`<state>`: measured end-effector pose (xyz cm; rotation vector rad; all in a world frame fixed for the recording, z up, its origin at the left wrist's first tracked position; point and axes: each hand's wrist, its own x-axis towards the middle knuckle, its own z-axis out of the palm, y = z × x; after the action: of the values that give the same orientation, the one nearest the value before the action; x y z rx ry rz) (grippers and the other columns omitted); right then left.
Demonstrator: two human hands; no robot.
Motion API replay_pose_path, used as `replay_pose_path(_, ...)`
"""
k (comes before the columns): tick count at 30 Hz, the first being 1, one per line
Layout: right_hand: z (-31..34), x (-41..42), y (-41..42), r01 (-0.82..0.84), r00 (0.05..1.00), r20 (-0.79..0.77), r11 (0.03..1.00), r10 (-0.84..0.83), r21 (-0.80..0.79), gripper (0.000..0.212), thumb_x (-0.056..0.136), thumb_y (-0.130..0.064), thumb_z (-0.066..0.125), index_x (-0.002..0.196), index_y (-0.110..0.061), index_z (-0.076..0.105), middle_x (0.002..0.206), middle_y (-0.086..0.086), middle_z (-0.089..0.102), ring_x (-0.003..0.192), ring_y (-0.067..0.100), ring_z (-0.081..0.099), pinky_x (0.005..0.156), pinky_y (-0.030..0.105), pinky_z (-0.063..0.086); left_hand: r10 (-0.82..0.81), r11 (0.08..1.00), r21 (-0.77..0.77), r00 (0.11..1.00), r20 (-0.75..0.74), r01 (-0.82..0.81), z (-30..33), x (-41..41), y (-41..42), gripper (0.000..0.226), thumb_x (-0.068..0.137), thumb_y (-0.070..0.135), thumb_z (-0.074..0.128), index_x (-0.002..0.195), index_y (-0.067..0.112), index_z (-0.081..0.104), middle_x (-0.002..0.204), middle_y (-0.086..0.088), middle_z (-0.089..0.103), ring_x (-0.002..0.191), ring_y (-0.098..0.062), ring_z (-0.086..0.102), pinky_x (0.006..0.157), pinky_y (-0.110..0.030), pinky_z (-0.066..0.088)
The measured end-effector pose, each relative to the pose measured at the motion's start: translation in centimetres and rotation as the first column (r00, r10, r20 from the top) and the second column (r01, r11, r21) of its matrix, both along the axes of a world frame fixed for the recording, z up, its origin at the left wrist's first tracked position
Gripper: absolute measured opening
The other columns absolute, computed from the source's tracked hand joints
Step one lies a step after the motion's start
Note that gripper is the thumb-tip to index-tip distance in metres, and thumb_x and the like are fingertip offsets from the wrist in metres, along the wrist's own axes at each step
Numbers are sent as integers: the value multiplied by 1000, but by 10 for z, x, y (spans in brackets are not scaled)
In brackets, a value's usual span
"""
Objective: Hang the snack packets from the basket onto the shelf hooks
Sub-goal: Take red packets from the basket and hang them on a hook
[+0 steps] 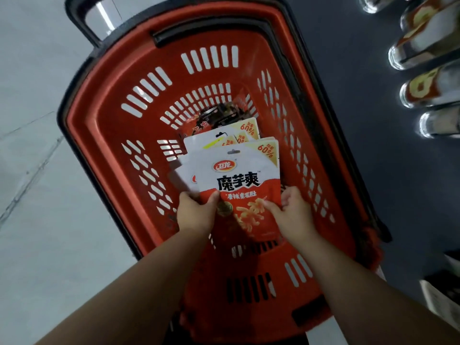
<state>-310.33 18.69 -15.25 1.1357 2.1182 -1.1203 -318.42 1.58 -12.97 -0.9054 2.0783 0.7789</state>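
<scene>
The red basket (104, 115) stands on the grey floor (37, 170) below me. Inside it I hold a fanned stack of snack packets (239, 180), my left hand (196, 212) pinching its lower left edge, my right hand (293, 210) gripping its lower right.

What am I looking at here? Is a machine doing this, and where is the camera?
No machine: a person wears one camera on the head, looking down at their own arms. Below is a red basket standing on a pale floor. The left hand and right hand together hold a fanned bunch of snack packets, white on top and red below, each with a small hanging hole. More packets lie at the basket's bottom. At the right edge, shiny hanging packets show on the shelf.
</scene>
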Motion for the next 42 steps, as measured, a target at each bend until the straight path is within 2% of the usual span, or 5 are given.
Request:
replay_pose_path(9,43,1,3,67,993,-93,992,-77,-104,22,88,-29,68,103,-14,63,99,0,71,91,18,67,86,39,55,-180,943,263,977,-115,205,50,-6,-6,15,95,16,58,109,18,63,105,-2,70,89,-17,68,80,-38,58)
replay_pose_path(13,104,-23,3,107,987,-101,978,-126,-180,29,85,-39,68,107,-21,62,97,-3,72,88,18,70,81,42,58,-189,909,334,960,-208,251,108,-36,-17,8,96,17,57,102,15,62,90,3,71,72,-7,70,54,-21,54)
replay_pose_path(23,409,-91,-1,175,914,-348,976,-210,-130,27,94,-33,58,70,-26,50,62,-10,57,55,3,56,53,22,40,-180,770,467,850,-496,435,388,-127,-24,10,93,14,62,83,13,64,56,15,66,55,2,63,54,-14,48)
replay_pose_path(29,639,-112,-6,248,776,-595,969,-209,-17,34,84,-48,61,90,-14,64,81,11,72,74,29,70,70,48,58,-47,620,522,692,-720,585,607,-165,-12,7,92,15,62,99,14,64,64,10,70,62,2,66,54,-12,49)
replay_pose_path(42,935,-11,14,565,294,-955,812,-33,146,10,93,-30,61,95,-21,67,84,-5,74,75,12,72,70,42,59,230,124,495,460,-858,860,903,-118,79,6,92,14,62,98,15,62,68,7,72,61,-4,68,51,-18,51)
